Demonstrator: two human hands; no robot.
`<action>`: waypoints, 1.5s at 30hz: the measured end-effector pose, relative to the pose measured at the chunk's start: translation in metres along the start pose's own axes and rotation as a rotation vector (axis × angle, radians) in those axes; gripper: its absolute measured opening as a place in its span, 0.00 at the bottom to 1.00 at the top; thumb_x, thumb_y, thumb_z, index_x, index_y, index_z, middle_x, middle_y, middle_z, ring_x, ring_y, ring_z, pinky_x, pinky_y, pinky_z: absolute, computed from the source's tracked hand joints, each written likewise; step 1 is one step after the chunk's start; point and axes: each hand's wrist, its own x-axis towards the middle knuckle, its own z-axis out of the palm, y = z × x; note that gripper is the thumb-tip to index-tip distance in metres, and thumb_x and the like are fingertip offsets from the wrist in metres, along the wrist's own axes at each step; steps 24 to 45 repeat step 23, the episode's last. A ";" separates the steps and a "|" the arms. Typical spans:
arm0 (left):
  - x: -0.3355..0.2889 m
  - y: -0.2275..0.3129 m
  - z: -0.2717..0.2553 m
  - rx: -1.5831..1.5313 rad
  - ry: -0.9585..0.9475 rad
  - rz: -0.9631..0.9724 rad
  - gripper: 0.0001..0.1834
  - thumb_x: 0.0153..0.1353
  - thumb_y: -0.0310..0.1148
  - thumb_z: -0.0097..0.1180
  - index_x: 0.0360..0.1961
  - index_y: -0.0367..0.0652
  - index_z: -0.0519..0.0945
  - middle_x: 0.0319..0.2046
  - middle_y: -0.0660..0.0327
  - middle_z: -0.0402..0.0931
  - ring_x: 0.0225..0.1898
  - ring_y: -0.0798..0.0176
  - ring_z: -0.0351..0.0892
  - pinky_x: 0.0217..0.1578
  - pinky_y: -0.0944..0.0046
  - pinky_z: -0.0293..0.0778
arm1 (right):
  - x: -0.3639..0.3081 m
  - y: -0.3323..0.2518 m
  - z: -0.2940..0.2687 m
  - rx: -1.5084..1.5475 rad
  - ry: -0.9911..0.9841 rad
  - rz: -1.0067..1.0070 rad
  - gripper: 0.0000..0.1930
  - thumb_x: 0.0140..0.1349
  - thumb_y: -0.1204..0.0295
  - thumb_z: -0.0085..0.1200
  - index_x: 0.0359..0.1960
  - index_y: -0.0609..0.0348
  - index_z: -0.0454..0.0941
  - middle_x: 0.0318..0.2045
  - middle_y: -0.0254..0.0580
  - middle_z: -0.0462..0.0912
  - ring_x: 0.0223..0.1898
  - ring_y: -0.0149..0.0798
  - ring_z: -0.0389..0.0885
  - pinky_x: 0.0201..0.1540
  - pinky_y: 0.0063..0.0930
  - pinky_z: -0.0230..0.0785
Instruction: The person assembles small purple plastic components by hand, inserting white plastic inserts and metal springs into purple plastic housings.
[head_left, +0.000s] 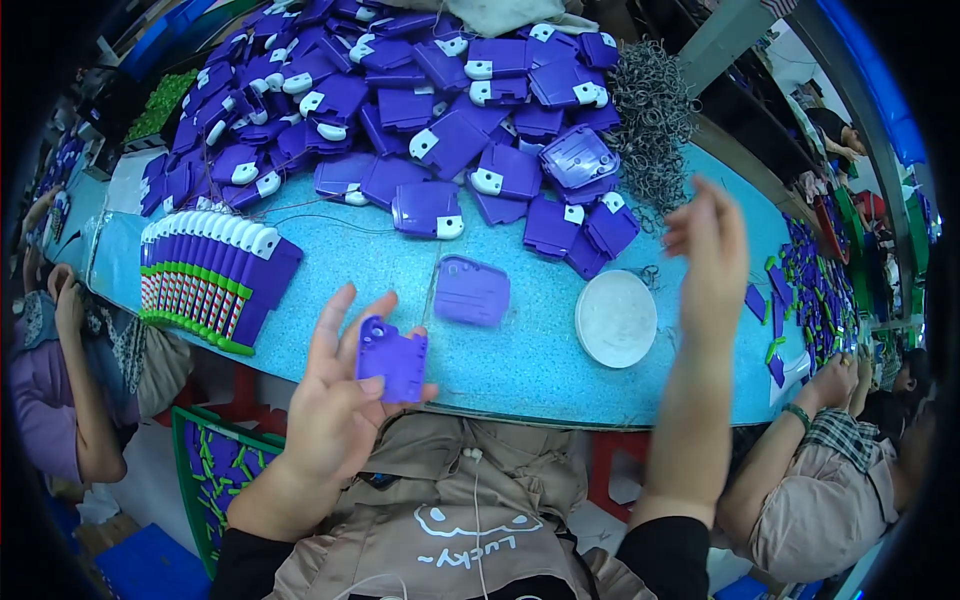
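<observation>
A purple plastic shell [402,362], notched and with a small hole near one corner, is pinched between the thumb and fingers of my left hand [345,385]. This hand is raised over the near table edge, two fingers spread away from the piece. On the table just beyond lies another purple shell [471,290], its edges slightly blurred. My right hand [707,230] reaches out at the right, fingers stretched and partly apart, with nothing visible in them. Close by is a tangled heap of small grey wire pieces [652,120], like springs. A round white dish [616,318] stands nearer to me.
A large pile of purple shells with white corner pieces [400,110] covers the far table. At left, assembled purple, white and green pieces [205,280] stand in a row. A green crate [190,470] of parts is beside me. Co-workers sit on both sides.
</observation>
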 end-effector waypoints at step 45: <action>-0.004 -0.011 -0.005 0.005 -0.258 -0.453 0.22 0.66 0.32 0.41 0.58 0.35 0.58 0.50 0.46 0.69 0.47 0.49 0.75 0.38 0.55 0.78 | 0.057 0.106 -0.136 -0.271 0.314 0.543 0.34 0.55 0.44 0.49 0.50 0.63 0.65 0.26 0.46 0.79 0.20 0.38 0.78 0.18 0.26 0.66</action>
